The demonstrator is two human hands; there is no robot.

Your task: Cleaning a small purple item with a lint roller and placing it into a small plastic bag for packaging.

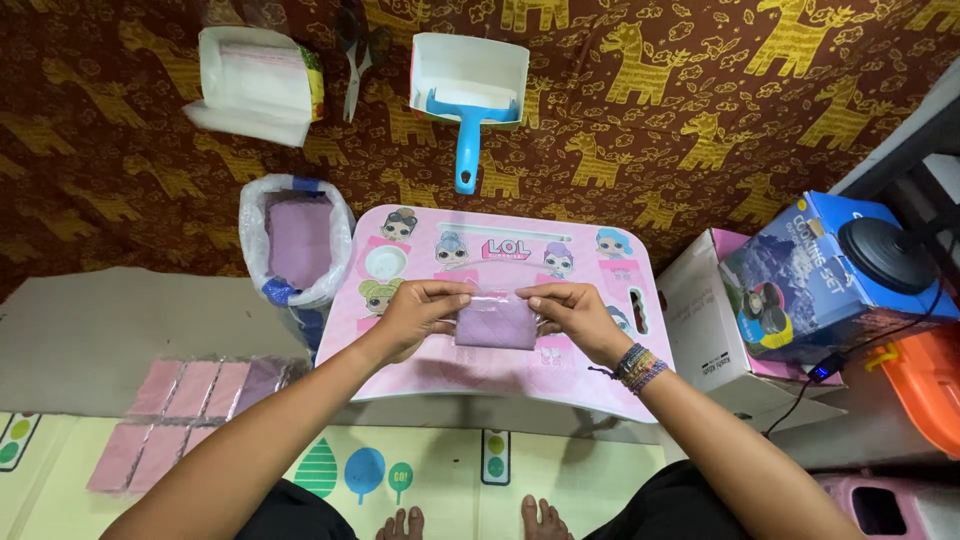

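**Both hands on a small clear packet over the pink worktop**

From the head camera I look straight down at my two arms. First the containers. Behind the worktop on the left stands a bucket lined with a clear plastic bag point(296, 252), and inside it I see a pale purple powder that fills it nearly to the rim. Farther back on the patterned cloth point(700, 90) lies a white dustpan with a blue handle point(468, 95); its tray looks empty. Left of it is an open white bag point(257, 85) with some pinkish material inside, and a pair of scissors point(356, 60) lies between the two. On the right stand a white cardboard box point(700, 330) and, touching it, a blue printed box point(820, 275) with a black round object on top; I cannot see inside either one.

Now the packet. A small clear packet point(495, 322) with purple filling lies on the pink worktop point(500, 375), near its middle. My left hand point(418, 312) pinches the upper left corner with thumb and fingers closed on it. My right hand point(572, 312) pinches the upper right corner in the same way. The packet is just between the two hands, below the fingertips.

On the floor at the left, several flat pink packets point(190, 405) lie in rows on a grey cardboard sheet point(90, 330).
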